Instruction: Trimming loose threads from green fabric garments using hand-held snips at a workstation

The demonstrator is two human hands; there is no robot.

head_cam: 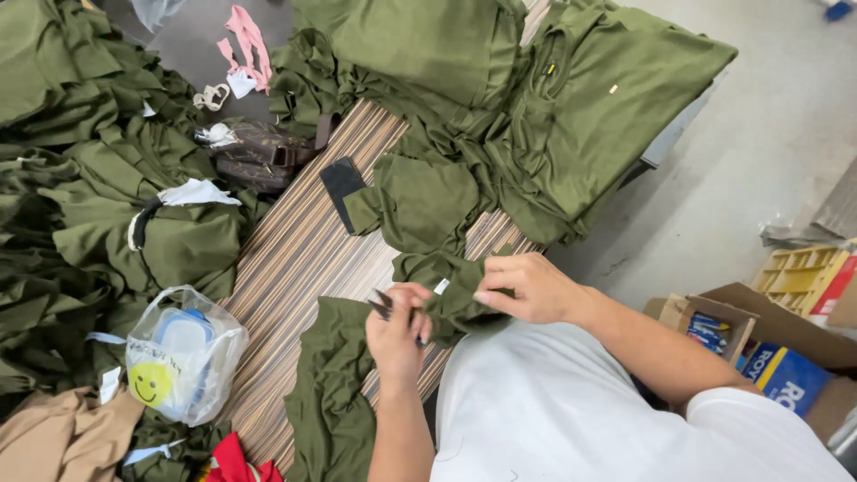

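The left hand (399, 335) is closing around a small pair of dark thread snips (384, 308), its fingers curling about the handle while the blades are pointing up and left. Just beside it, the right hand (527, 287) is pinching a bunched fold of an olive-green garment (451, 286), thumb and fingertips pressing together on the cloth near its small white label (442, 286). Both forearms are reaching in from the person's body in a white shirt, wrists bending inward so the two hands are almost meeting over the near edge of the striped wooden desk (295, 259).

The garment in hand is lying across that near edge, part of it draping down toward the person's lap. As a judgement, the trimming is running somewhere in the middle: a large heap of olive garments (80, 196) is piling up off the desk's left side, and another stack of the same garments (536, 107) is sitting at the desk's far end, so which pile is finished cannot be told.

On the desk's middle, beyond the hands, a dark flat phone-like object (341, 183) is lying. At the desk's left edge a clear plastic bag with a yellow smiley face (183, 357) is resting, and off the desk's right side cardboard boxes (759, 348) are standing on the floor.
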